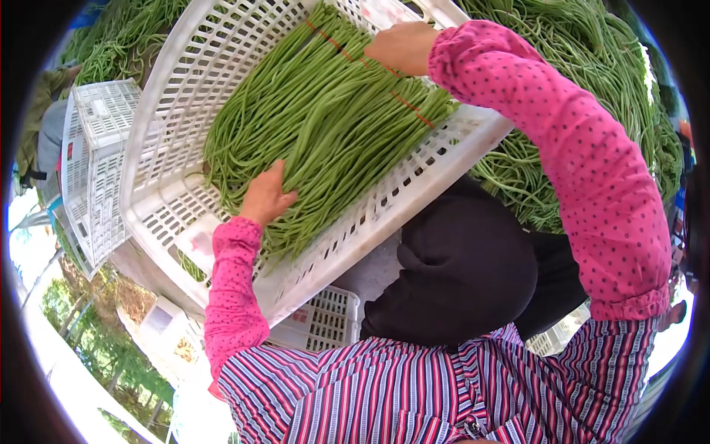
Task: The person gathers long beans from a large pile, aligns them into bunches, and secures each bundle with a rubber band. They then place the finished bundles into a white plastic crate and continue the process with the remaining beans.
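Observation:
Bundles of long green beans (318,118), tied near one end with red bands, lie side by side in a white slatted plastic crate (414,177). My left hand (268,196) rests on the lower part of the beans, its thumb and a finger apart. At the banded end, my right hand (403,48) curls over a bundle close to the crate's upper right side. Its fingertips are hidden among the beans. Pink dotted sleeves cover both forearms.
Loose long beans (584,52) are heaped to the right and behind the crate. Stacked white crates (100,148) stand at left, near a partly visible person (48,137). Another crate (325,318) sits below, beside my knee (466,259).

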A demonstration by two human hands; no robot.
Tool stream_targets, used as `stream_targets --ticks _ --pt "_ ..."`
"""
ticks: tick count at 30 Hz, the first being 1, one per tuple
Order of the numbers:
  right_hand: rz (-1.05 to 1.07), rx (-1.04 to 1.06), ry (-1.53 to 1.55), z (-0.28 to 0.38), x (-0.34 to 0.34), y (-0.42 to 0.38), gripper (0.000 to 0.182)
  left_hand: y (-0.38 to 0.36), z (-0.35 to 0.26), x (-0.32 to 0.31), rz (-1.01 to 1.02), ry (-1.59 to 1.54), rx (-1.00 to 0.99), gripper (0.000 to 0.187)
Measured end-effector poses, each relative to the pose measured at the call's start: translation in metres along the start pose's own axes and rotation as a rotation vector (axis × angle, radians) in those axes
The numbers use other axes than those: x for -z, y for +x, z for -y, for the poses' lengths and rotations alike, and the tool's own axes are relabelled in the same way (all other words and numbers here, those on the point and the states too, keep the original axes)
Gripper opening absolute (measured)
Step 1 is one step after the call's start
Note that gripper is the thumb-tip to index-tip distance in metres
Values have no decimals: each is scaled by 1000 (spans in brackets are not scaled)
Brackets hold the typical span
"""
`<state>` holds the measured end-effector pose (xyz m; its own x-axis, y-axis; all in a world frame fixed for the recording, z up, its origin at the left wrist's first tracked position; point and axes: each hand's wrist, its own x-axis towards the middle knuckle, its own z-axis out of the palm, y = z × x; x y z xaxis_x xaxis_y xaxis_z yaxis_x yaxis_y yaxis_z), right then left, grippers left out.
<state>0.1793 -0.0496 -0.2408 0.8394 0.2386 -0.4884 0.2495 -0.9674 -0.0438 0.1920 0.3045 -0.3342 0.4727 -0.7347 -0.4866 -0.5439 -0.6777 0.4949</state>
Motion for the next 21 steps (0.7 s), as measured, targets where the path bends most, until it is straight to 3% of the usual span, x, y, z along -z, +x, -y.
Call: stream_targets --ticks 1,4,7,10,12,14,16,18,21 --pt "4 -7 4 -2 -23 13 21 14 6 -24 9 87 -35 49" --pt "363 -229 -168 -7 -54 31 22 46 -1 -78 76 299 -58 52" --pt "186 -68 -124 -5 -40 20 19 46 6 -67 130 293 -58 55" --pt "38 -73 21 0 -7 -4 15 40 9 -74 69 275 -67 56" --pt "-195 43 101 -2 11 -24 12 35 9 -76 47 262 -82 60" --pt "-562 100 363 0 36 -58 16 28 1 -70 73 242 30 70" --pt "-730 59 534 -1 62 -100 12 22 4 -67 43 334 26 81" --pt "-780 -17 553 -9 87 -153 10 20 -3 -59 213 354 192 86" --pt "-959 -29 571 -30 70 -219 12 15 -4 -63 237 369 265 93"
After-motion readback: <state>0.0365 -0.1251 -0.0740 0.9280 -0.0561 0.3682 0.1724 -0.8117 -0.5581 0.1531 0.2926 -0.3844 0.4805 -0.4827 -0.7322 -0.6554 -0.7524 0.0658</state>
